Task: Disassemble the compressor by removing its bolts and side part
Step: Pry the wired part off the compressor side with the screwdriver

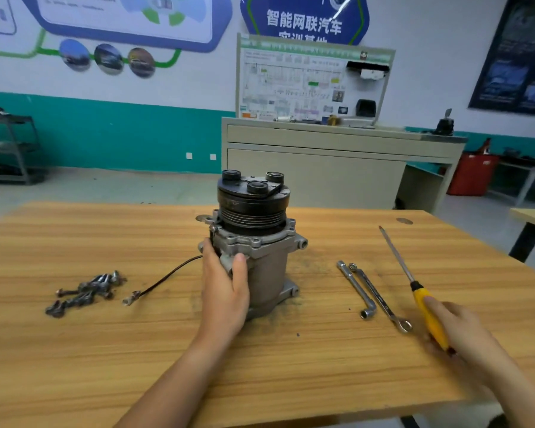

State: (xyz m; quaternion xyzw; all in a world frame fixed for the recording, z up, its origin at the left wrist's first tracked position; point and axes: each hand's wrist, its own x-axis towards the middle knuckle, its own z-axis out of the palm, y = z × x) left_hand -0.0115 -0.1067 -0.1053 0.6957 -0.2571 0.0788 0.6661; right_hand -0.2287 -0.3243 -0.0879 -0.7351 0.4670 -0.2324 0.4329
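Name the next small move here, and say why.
Probably lift the screwdriver and bring its tip to a housing seam on the compressor to pry. The bolts already lie in a pile, the left hand steadies the compressor, and the right hand grips the handle.

Wood-grain counter [136, 350], light brown, one dark mark [404, 221] at far right.

Centre: compressor [266, 257] standing on end, pulley [254, 211] up, dark grit [314, 262] scattered round its base.

Left: loose heap of bolts [84, 293] (count unclear, they overlap).

Between heap and compressor: thin black wire [164, 279], metal terminal [130, 299] at its free end, running to the compressor's left side.

Right: L-shaped socket wrench [355, 287] and spanner [377, 296] side by side, touching at their far ends.

Further right: screwdriver [414, 285], yellow handle near, tip pointing away.
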